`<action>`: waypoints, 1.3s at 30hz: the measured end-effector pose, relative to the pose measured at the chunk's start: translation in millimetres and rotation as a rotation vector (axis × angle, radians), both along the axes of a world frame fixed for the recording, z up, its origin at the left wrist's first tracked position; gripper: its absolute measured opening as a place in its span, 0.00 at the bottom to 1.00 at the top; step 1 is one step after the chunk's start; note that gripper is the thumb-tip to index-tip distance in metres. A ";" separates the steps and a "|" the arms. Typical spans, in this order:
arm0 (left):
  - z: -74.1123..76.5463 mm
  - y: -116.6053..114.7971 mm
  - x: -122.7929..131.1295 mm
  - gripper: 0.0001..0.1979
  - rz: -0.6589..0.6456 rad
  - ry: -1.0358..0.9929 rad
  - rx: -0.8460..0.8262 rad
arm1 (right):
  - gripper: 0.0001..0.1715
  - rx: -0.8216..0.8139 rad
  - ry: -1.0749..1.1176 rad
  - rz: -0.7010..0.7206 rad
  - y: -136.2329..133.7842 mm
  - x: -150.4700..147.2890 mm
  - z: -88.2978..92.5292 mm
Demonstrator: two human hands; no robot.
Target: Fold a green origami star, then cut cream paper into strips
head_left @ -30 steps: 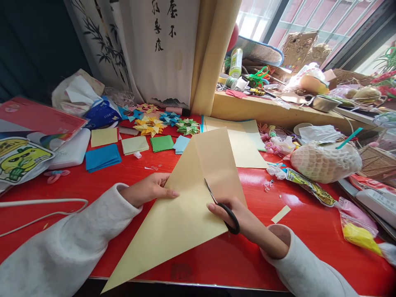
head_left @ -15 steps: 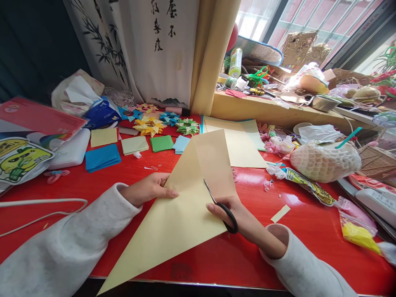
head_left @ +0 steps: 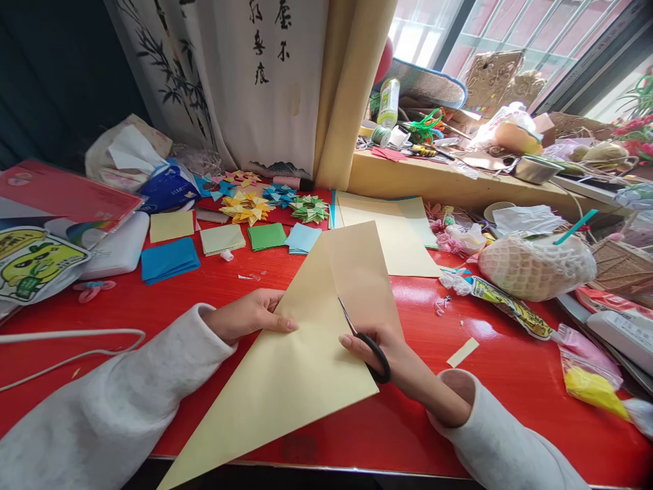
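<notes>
A large pale yellow sheet of paper (head_left: 290, 381) is folded over and held tilted above the red table. My left hand (head_left: 255, 314) pinches its left edge, thumb on top and the other fingers behind. In my right hand (head_left: 380, 344) is a pair of scissors (head_left: 380, 357) with black handles. The thumb and fingers are closed on the handles. Its blade lies along the slit in the paper, between the near yellow part and the paler far flap (head_left: 362, 265). Part of the scissors is hidden by the paper and my hand.
Small paper stacks, among them a blue stack (head_left: 170, 260) and a green stack (head_left: 266, 235), lie behind my left hand. Folded paper stars (head_left: 247, 206) sit farther back. More pale sheets (head_left: 408, 252) lie beyond the paper. A paper strip (head_left: 463, 352) and a netted cup (head_left: 535, 269) are at right.
The paper's far corner has moved slightly right and down, and its right flap has swung outward. My left hand has shifted a little right with it. The scissors have hardly moved.
</notes>
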State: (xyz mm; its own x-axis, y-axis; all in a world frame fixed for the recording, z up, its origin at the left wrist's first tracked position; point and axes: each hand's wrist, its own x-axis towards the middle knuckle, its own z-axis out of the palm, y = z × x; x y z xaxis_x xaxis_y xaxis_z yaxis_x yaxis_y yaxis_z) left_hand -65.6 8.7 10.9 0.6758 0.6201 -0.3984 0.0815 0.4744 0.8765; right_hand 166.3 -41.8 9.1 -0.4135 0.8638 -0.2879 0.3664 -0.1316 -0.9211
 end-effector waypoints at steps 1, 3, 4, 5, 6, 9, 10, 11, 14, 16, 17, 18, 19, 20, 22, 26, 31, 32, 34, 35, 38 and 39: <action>-0.2 0.3 -0.2 0.18 -0.002 -0.003 -0.006 | 0.23 -0.002 -0.002 -0.002 0.0 0.5 -0.9; 0.3 0.7 -0.2 0.19 -0.009 -0.012 -0.019 | 0.23 -0.008 -0.016 -0.008 0.1 1.4 -2.3; 0.9 0.7 0.1 0.19 -0.007 -0.014 -0.023 | 0.23 -0.016 -0.021 -0.007 0.0 1.7 -2.8; 1.7 0.8 0.8 0.19 0.003 -0.014 -0.024 | 0.23 -0.027 -0.021 -0.001 -0.1 1.8 -3.0; 2.5 0.8 2.0 0.19 0.022 -0.011 -0.024 | 0.22 -0.043 -0.016 0.009 -0.3 1.6 -3.1; 4.1 0.9 8.3 0.18 0.107 -0.002 -0.036 | 0.22 -0.100 0.014 0.055 -1.4 -0.6 -3.0; 3.9 1.0 10.9 0.18 0.134 -0.005 -0.046 | 0.23 -0.108 0.021 0.065 -1.9 -1.7 -3.1; 3.3 1.1 13.6 0.17 0.158 -0.008 -0.057 | 0.24 -0.109 0.026 0.070 -2.5 -2.8 -3.1; 0.6 0.9 19.3 0.17 0.218 -0.012 -0.086 | 0.24 -0.100 0.034 0.072 -4.1 -5.4 -2.8; -0.5 0.0 20.8 0.17 0.242 -0.010 -0.094 | 0.24 -0.114 0.030 0.078 -5.1 -6.6 -1.6; -0.6 -0.8 21.1 0.17 0.249 -0.013 -0.095 | 0.24 -0.121 0.030 0.079 -5.5 -7.2 -0.6; -0.4 -1.7 21.3 0.17 0.252 -0.017 -0.095 | 0.24 -0.123 0.032 0.077 -5.9 -7.7 0.5; -0.1 -2.6 21.4 0.16 0.253 -0.022 -0.095 | 0.24 -0.119 0.036 0.074 -6.2 -8.3 1.7; 0.4 -3.6 21.6 0.16 0.254 -0.028 -0.095 | 0.24 -0.114 0.042 0.070 -6.4 -8.9 2.7; 1.2 -5.3 22.2 0.15 0.254 -0.036 -0.097 | 0.24 -0.106 0.046 0.070 -6.8 -9.8 4.1; 1.7 -7.2 23.1 0.15 0.254 -0.040 -0.092 | 0.24 -0.118 0.036 0.092 -6.5 -10.2 3.2; 3.0 -8.8 23.6 0.13 0.247 -0.036 -0.099 | 0.24 -0.111 0.026 0.091 -6.6 -9.5 2.1; 3.6 -9.4 23.8 0.13 0.249 -0.034 -0.098 | 0.24 -0.113 0.028 0.090 -7.0 -9.6 2.5; 5.0 -10.9 24.2 0.13 0.249 -0.032 -0.092 | 0.24 -0.116 0.038 0.089 -8.2 -10.3 3.9; 5.6 -11.6 24.4 0.13 0.247 -0.032 -0.088 | 0.24 -0.113 0.042 0.088 -8.8 -10.8 4.6; 6.6 -12.9 24.4 0.13 0.238 -0.028 -0.079 | 0.26 -0.083 0.030 0.072 -10.0 -12.2 6.7; 6.7 -13.0 24.3 0.13 0.237 -0.026 -0.076 | 0.27 -0.071 0.018 0.062 -10.1 -12.5 7.3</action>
State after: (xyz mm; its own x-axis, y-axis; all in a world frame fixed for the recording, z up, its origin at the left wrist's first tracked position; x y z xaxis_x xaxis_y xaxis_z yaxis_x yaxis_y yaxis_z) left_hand -41.4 -4.3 17.6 0.5260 0.7309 -0.4349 -0.0616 0.5427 0.8377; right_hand 153.7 -51.9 16.4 -0.4710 0.8143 -0.3393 0.3595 -0.1741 -0.9168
